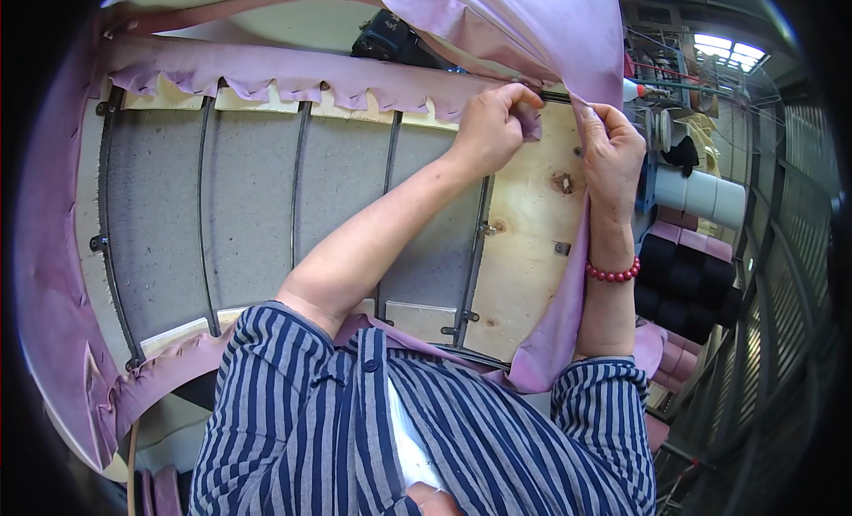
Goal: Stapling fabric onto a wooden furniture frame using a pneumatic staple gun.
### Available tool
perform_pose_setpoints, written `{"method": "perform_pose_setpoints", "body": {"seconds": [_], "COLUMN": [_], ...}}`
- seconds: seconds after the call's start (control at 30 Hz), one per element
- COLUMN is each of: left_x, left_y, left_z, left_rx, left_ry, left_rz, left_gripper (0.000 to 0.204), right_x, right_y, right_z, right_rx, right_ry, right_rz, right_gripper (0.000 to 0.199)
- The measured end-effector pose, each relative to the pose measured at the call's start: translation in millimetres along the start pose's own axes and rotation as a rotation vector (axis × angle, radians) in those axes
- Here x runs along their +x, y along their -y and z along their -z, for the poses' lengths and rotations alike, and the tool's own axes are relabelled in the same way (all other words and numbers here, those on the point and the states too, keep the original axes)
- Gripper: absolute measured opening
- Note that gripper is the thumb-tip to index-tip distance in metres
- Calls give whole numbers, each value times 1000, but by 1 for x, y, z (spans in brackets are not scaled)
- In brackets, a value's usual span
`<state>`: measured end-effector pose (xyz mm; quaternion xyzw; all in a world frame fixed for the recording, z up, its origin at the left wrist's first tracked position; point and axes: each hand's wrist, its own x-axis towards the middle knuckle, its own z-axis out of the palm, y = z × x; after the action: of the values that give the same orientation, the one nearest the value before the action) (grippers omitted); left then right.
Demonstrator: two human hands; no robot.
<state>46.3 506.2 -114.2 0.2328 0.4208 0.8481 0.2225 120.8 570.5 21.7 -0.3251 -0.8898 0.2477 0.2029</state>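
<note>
Both of my hands are at the far right corner of an upholstery frame, on its loose pink cover. My left hand (493, 130) is closed, with thumb and finger pinched at the cover's folded edge; a small pink flap hangs beside it. My right hand (612, 152), a red bead bracelet at its wrist, pinches the pink cover (568, 37) where it drops down the right side. A short dark strip shows between the hands. Under them lies the pale plywood panel (524, 250) of the frame. Exactly what the left fingertips grip is partly hidden.
Curved dark metal springs (297, 188) cross a grey backing sheet (160, 196). Notched pink cover edge (257, 81) lies along the far rail. A black object (382, 37) rests behind it. White rolls (701, 195) and black rolls (683, 281) stand at right.
</note>
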Motion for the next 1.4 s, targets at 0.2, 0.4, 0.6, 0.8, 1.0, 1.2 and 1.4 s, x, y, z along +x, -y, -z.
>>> {"method": "perform_pose_setpoints", "body": {"seconds": [0.2, 0.4, 0.6, 0.8, 1.0, 1.2, 1.4], "left_x": [-12, -22, -21, -23, -26, -37, -33], "left_y": [13, 12, 9, 11, 29, 26, 11], "left_z": [2, -2, -6, -7, -12, -14, -22], "left_rx": [426, 613, 633, 644, 600, 416, 311], "left_ry": [-155, -70, -83, -67, -5, -116, -159], "left_rz": [-301, -527, -533, -514, -494, -328, -48], "left_gripper": [17, 32, 32, 32, 33, 15, 13], "right_x": [-5, 0, 9, 0, -4, -6, 2], "right_y": [4, 10, 28, 22, -29, -33, -32], "right_z": [-3, -4, 6, -12, -35, -49, -41], "right_rx": [-148, -183, 307, 345, 57, -318, -460], "right_ry": [5, -11, 101, 77, 67, 52, 111], "right_rz": [5, 68, -163, -120, -37, 74, 54], "right_gripper": [18, 17, 13, 11, 13, 18, 18]}}
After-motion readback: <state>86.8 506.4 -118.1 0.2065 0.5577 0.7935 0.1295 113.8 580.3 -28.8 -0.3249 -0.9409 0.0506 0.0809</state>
